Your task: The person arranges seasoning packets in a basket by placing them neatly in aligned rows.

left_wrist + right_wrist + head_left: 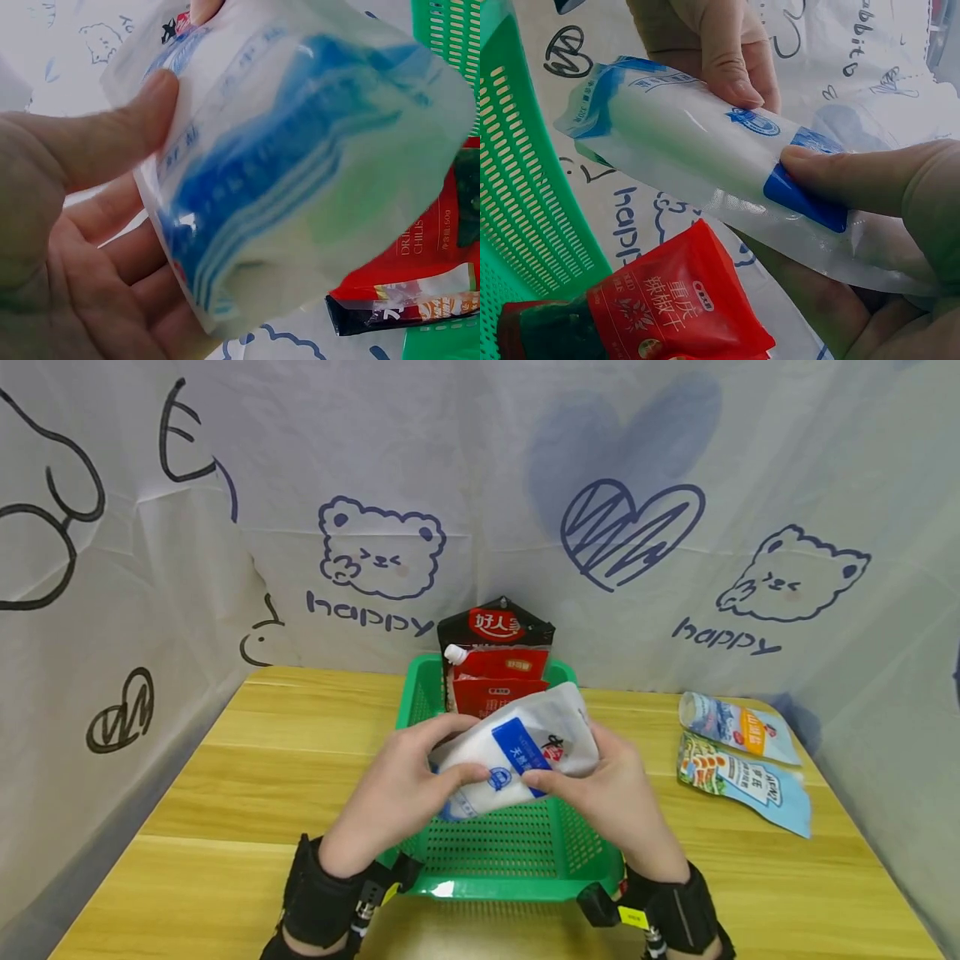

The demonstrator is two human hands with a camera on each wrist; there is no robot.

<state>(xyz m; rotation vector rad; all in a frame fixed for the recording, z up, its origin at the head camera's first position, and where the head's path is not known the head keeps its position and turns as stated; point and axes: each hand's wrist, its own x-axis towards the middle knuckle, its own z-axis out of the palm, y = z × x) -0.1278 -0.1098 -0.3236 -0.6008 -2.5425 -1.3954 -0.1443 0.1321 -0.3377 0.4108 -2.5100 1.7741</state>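
Both hands grip a white and blue plastic packet [480, 760], tilted above a green basket [495, 887]. The left hand [405, 785] holds its left end, thumb on the front and fingers behind. At the other end, the right hand [615, 785] pinches it with the thumb over the blue label. In the right wrist view the packet [697, 120] looks filled with something white in its middle, with flattened clear film along one edge. Red packets [498, 693] stand at the back of the basket, one with a white spout cap [455, 654], before a black pouch [450, 631].
On the right of the wooden table [247, 793] lie two pouches: a light blue one [780, 793] and, behind it, an orange and white one [750, 727]. A white cloth with drawings [510, 468] hangs at the back and sides.
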